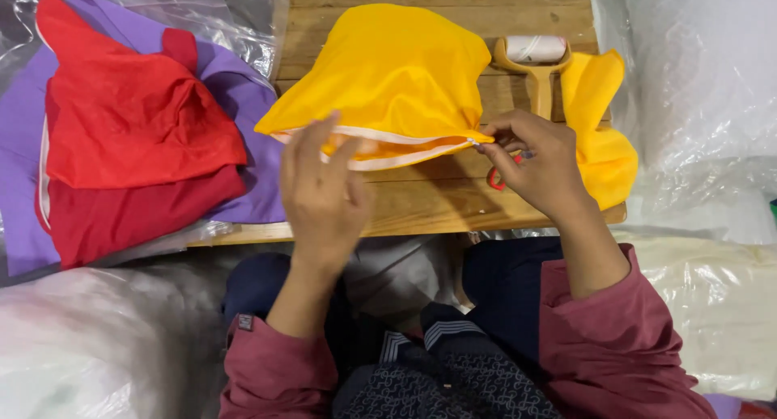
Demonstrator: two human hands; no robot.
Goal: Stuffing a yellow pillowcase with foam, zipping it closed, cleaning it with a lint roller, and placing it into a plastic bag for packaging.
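Right now the left hand [324, 188] is hovering over the near edge of a yellow cloth cover [388, 79], its fingers spread and loosely open, the fingertips just touching the white-trimmed opening that is running along the cover's lower edge. It is not clamping anything.

Meanwhile the right hand [538, 164] is pinching shut on the right end of that same opening, thumb and forefinger closing on a small metal zip pull [476, 143] at the corner of the cover. A bit of something red [495, 179] is peeking out under this hand; what it is cannot be told.

Lying on a wooden table [429, 201], the cover is sitting near the middle, puffed up and slightly lifted at its front edge. Just behind the right hand a lint roller [536, 59] with a tan handle is resting on the wood, and beside it a second piece of yellow cloth [603, 136] is draping over the table's right edge.

Off to the left, a pile of red cloth [129, 136] is lying on top of purple cloth [235, 87], partly on clear plastic wrap [235, 19]. Dark red sleeves [615, 338] are covering both forearms.
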